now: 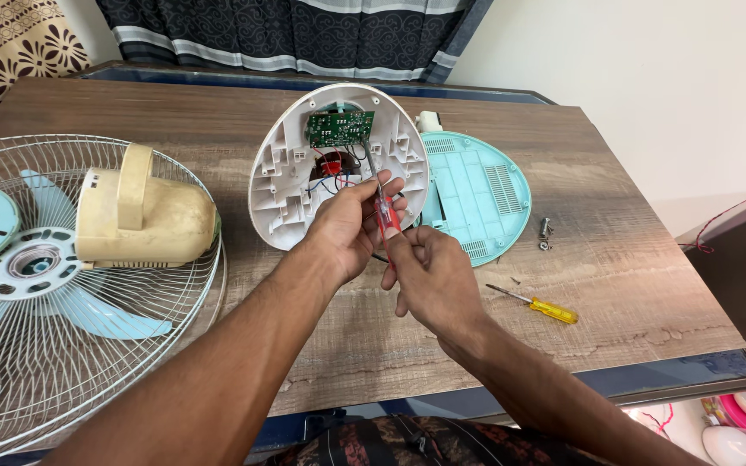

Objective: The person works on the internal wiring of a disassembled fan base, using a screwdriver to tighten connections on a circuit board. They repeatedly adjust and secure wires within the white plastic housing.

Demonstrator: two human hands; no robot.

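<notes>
While the white fan base shell (282, 185) stands tilted on the table (632, 259), it holds a green circuit board (340, 128) at its far end, with red and blue wires nearer. My left hand (347, 226) grips the shell's near edge, hiding it. My right hand (432, 280) is closed around a red-handled screwdriver (388, 212), its shaft reaching the board

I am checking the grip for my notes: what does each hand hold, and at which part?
Both hands, the right hand and the left hand, grip the red-handled screwdriver at its handle; its shaft reaches the green circuit board.
</notes>
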